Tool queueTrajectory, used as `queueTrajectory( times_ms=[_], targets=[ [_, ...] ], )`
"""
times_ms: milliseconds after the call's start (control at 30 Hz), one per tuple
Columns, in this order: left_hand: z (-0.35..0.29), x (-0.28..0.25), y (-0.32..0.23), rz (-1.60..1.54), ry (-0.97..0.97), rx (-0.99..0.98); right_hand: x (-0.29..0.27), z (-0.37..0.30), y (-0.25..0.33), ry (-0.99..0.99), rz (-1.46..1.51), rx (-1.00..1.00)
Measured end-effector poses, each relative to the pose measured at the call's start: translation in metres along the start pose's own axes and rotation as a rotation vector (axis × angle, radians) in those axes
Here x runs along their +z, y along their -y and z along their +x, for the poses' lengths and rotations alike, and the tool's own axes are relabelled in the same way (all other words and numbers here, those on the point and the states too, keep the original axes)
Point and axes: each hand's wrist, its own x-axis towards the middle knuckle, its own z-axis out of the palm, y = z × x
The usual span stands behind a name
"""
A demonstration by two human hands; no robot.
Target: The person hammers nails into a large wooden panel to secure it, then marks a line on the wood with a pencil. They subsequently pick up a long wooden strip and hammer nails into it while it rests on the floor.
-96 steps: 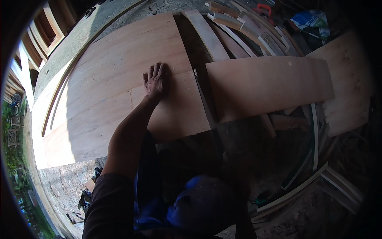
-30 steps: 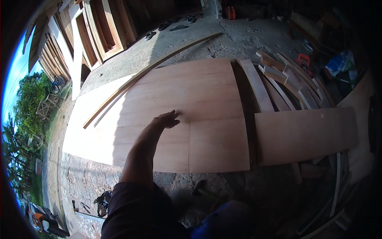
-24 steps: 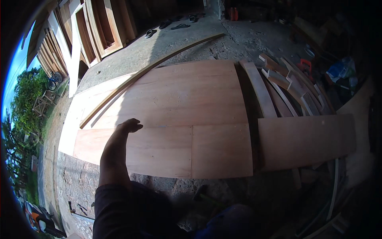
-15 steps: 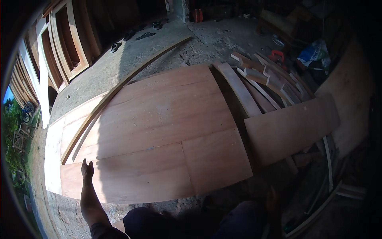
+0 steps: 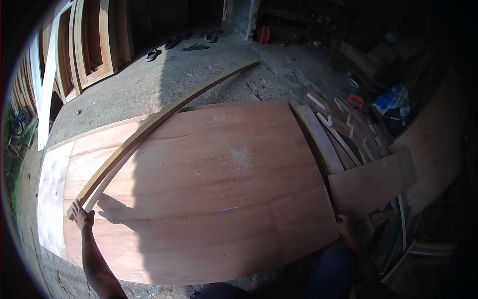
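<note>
A long wooden strip (image 5: 149, 123) lies slantwise over a large plywood panel (image 5: 239, 184) on the ground, its far end reaching past the panel's back edge. At its near left end, my left hand (image 5: 83, 217) is closed around the wood. A shadow of that hand falls on the panel beside it. My right hand (image 5: 344, 226) is low in the shade at the panel's right edge, by the near left corner of a smaller plywood board (image 5: 371, 182). Its fingers are too dim to read. Sawdust (image 5: 239, 157) is scattered on the panel.
Several wood offcuts (image 5: 343, 124) are piled behind the smaller board. Wooden frames (image 5: 94, 45) lean at the back left. Sandals (image 5: 195, 47) lie on the concrete floor (image 5: 199, 67). A white and blue sack (image 5: 392, 102) and a red-handled tool (image 5: 355, 101) lie at the right.
My left hand has gone from beside the strip's near end to gripping it. My right hand has come up to the panel's right edge. The whole view has shifted.
</note>
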Motion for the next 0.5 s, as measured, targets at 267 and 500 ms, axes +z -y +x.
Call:
queueTrajectory(
  times_ms=[267, 500],
  targets=[
    [-0.011, -0.016, -0.026, 0.273, 0.172, 0.105, -0.028, -0.014, 0.055, 0.184, -0.159, -0.103],
    [-0.023, 0.011, 0.011, -0.026, -0.065, 0.425, -0.029, -0.005, 0.062, 0.23, -0.156, -0.028]
  ],
)
